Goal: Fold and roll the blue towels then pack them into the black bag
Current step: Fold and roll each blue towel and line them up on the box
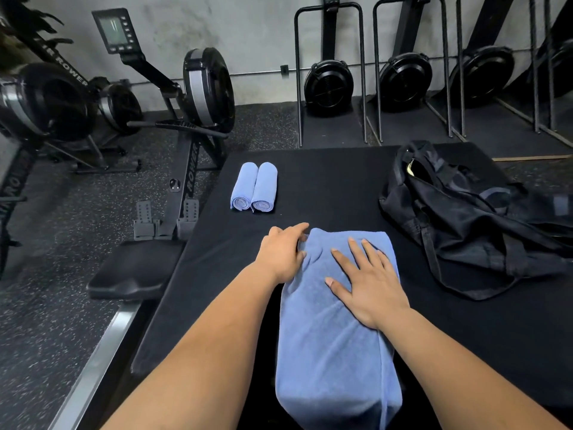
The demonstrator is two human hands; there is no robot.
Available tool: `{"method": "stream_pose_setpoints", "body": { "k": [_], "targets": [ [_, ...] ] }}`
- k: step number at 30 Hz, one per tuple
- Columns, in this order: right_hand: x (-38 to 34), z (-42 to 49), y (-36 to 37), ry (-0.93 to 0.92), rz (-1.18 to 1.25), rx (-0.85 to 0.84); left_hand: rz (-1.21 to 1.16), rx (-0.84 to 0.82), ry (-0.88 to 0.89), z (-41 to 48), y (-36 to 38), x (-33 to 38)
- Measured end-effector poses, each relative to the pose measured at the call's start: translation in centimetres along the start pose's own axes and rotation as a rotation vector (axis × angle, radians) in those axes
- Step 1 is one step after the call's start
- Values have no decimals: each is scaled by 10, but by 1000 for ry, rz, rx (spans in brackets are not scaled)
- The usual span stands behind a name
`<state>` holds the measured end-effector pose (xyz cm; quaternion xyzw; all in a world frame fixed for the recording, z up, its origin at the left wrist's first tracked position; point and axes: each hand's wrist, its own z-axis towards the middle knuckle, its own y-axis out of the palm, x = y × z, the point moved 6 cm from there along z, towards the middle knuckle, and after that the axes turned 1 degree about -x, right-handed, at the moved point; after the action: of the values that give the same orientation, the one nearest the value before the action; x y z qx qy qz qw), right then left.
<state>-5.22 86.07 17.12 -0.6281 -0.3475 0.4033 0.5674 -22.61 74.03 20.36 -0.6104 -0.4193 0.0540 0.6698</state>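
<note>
1. The folded blue towel (335, 336) runs off the near edge of the picture, so its near end is unseen. The right hand (366, 283) lies flat on it and covers part of its far half.
2. The left hand (283, 254) meets the towel's far left corner. Its thumb is hidden, and it cannot be told whether the fingers pinch the cloth.
3. The black bag (471, 218) is cut off by the right edge, and its open mouth is too dark to see into.
4. The monitor (116, 29) on the far left rowing machine (198, 88) has a screen too small to read.

2 rolled towels (253, 187) lie left of the bag (471, 212), behind the flat towel (335, 336).
</note>
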Motion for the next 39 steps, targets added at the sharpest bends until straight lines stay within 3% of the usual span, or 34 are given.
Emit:
{"method": "stream_pose_setpoints", "body": {
  "k": [6, 12, 14, 17, 23, 26, 31, 39],
  "targets": [
    [0, -1, -1, 4, 4, -1, 160, -23, 3, 6, -9, 11],
    [0, -1, -1, 5, 4, -2, -332, 89, -30, 0, -41, 2],
    [0, -2, -1, 6, -3, -4, -366, 93, -34, 0, -51, -1],
    [0, -2, -1, 7, 4, 5, -299, 160, -51, 1, -69, -13],
    [0, -2, -2, 9, 6, 28, -191, 475, -109, -7, -90, -27],
    [1, -2, -2, 13, 12, 33, 48, 581, -6, -28, -62, -5],
    [2, -2, -1, 31, 26, 33, 238, 357, 223, -66, 27, 18],
    [-2, -7, -9, 167, -37, 10, 451, 119, 44, -70, 34, 2]
  ]
}}
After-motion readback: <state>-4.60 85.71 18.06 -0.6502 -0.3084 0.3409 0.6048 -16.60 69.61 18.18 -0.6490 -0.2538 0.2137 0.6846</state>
